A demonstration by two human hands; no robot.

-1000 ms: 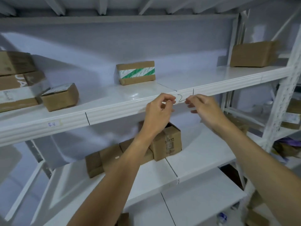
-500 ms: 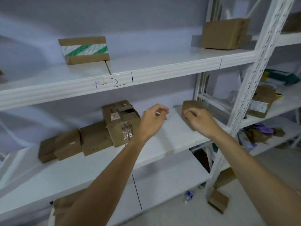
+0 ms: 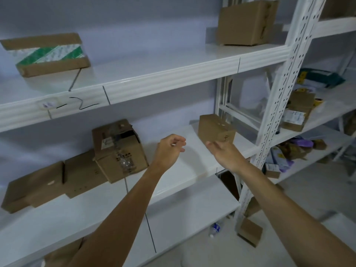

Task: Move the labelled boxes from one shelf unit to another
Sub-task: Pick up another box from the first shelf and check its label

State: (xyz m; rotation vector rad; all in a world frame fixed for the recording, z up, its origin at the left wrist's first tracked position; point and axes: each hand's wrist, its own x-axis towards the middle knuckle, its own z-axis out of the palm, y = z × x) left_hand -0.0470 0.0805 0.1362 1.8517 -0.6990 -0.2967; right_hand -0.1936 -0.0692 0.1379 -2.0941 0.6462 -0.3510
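Both hands are raised in front of the middle shelf (image 3: pixel 192 162) of a white metal shelf unit, and neither holds anything. The left hand (image 3: pixel 169 149) has its fingers loosely curled, with thumb and fingertips apart. The right hand (image 3: pixel 224 151) is open, palm turned toward the left, just in front of a small cardboard box (image 3: pixel 215 128) with a handwritten mark on its near face; whether the fingertips touch the box cannot be told.

That small box stands on the middle shelf near the perforated white upright (image 3: pixel 279 89). Further left on the same shelf sits a torn, taped box (image 3: pixel 119 149) with a printed label, and beside it two flat brown boxes (image 3: pixel 48 182) lie side by side.

On the upper shelf (image 3: pixel 163 74), a box with green-striped tape (image 3: pixel 48 54) rests at the left and a plain brown box (image 3: pixel 246 22) at the right. The shelf edge carries a small sticker (image 3: pixel 46 105) and a handwritten "-2" (image 3: pixel 81 105).
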